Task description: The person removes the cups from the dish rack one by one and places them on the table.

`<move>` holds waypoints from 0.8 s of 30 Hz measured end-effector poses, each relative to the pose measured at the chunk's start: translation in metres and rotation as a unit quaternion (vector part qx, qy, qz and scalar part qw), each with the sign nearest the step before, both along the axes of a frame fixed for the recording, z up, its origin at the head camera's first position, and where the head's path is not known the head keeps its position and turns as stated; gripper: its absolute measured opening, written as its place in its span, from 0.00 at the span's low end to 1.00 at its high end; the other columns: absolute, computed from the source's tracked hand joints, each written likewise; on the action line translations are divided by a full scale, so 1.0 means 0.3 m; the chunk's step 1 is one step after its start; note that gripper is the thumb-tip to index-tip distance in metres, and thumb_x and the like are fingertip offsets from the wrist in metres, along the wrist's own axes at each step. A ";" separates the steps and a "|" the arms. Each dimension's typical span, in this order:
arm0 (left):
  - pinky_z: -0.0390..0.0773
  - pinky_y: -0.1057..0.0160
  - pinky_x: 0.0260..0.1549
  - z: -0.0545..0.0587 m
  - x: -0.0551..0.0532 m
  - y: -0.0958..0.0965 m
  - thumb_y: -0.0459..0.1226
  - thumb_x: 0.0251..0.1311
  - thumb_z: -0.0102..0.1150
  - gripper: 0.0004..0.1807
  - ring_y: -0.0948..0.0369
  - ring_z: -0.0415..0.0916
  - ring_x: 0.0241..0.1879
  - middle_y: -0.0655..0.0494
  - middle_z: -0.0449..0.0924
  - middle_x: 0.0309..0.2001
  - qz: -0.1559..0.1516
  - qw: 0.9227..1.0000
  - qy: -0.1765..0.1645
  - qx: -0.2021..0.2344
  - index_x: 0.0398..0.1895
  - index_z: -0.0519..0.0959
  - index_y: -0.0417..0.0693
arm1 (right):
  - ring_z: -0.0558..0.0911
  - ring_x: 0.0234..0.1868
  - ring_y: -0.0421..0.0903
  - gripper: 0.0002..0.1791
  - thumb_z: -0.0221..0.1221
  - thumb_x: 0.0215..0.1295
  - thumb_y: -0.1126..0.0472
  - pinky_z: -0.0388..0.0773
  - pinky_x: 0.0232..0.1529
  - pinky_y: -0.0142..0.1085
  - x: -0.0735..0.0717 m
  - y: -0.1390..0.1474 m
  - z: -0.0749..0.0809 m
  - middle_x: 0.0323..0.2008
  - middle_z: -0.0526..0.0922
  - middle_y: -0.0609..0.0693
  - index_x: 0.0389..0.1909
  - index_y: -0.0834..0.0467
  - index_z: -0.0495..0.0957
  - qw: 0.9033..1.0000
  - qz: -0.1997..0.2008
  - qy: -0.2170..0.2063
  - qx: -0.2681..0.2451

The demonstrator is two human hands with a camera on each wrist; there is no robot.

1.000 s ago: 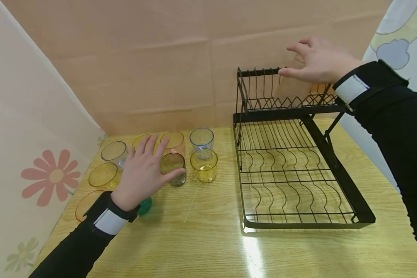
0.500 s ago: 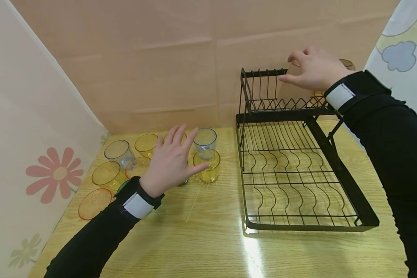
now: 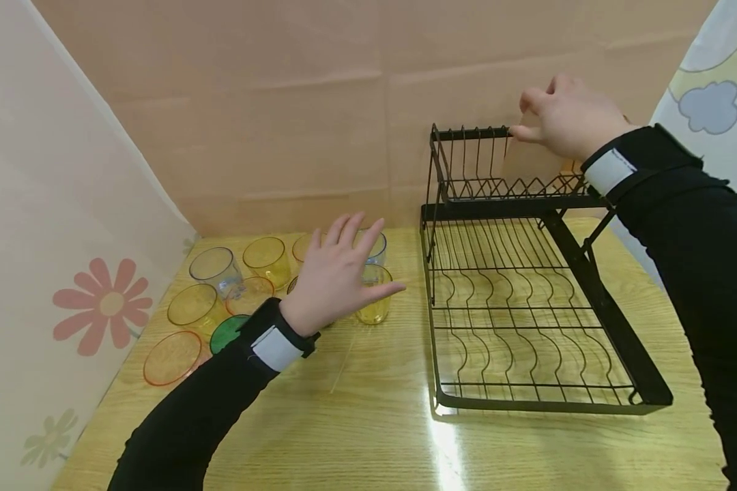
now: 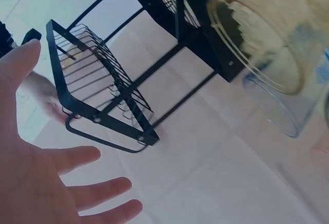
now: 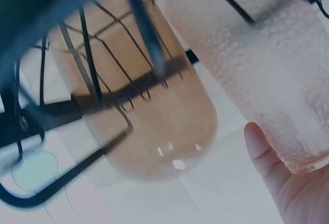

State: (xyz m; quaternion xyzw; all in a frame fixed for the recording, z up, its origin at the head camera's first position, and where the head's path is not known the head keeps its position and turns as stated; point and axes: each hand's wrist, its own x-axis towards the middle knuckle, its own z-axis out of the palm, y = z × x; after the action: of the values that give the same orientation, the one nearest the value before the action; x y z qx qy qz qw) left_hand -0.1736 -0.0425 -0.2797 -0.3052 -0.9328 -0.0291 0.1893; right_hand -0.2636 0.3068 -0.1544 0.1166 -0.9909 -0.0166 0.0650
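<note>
My right hand (image 3: 568,123) grips a clear, pinkish tumbler (image 3: 531,157) standing in the upper tier of the black dish rack (image 3: 546,402). In the right wrist view, the thumb lies along the side of this bubbly-textured tumbler (image 5: 267,70). Beside it in the rack is a smooth amber-brown glass (image 5: 159,126). My left hand (image 3: 334,276) hovers palm down over coloured glasses on the table, fingers spread and holding nothing. Partly hidden behind it are a yellow glass (image 3: 377,307) and a blue-rimmed glass (image 3: 377,251).
To the left stand several more glasses, among them an orange-rimmed one (image 3: 173,358), a green one (image 3: 226,333) and a yellow one (image 3: 195,307). The rack's wire lower tier spreads across the right side of the wooden table (image 3: 356,436). A brown cloth (image 3: 270,123) hangs behind.
My right hand's fingers, spread above the tumbler before, have closed in on it. My left hand has drifted right over the glasses, uncovering the green glass and those on the left.
</note>
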 end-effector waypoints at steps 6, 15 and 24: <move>0.53 0.38 0.55 0.027 -0.002 0.067 0.77 0.44 0.30 0.54 0.48 0.47 0.66 0.46 0.51 0.68 -0.018 1.000 -0.005 -0.003 0.71 0.48 0.57 | 0.61 0.39 0.62 0.29 0.43 0.67 0.44 0.64 0.33 0.52 0.026 0.013 0.061 0.47 0.57 0.70 0.55 0.64 0.59 0.999 -0.004 0.043 -0.005; 0.50 0.40 0.57 0.069 0.011 0.164 0.78 0.44 0.26 0.53 0.50 0.43 0.67 0.48 0.47 0.69 -0.038 0.999 -0.008 -0.004 0.71 0.46 0.59 | 0.60 0.43 0.66 0.31 0.41 0.67 0.42 0.66 0.31 0.54 0.095 0.008 0.114 0.51 0.55 0.72 0.58 0.63 0.57 0.996 -0.037 0.074 -0.020; 0.52 0.44 0.57 0.068 0.019 0.206 0.77 0.44 0.26 0.53 0.54 0.41 0.68 0.50 0.45 0.70 -0.043 0.999 0.000 0.010 0.71 0.42 0.59 | 0.61 0.42 0.65 0.29 0.45 0.64 0.47 0.60 0.32 0.49 0.200 -0.025 0.143 0.56 0.54 0.69 0.58 0.63 0.60 0.981 -0.047 0.132 -0.137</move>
State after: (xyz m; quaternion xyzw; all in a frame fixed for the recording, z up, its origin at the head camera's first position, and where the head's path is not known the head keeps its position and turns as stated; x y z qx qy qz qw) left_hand -0.1681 0.0194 -0.2592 -0.3427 -0.9187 -0.0462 0.1909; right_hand -0.2037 0.2992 -0.1114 0.0567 -0.9709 0.1011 0.2094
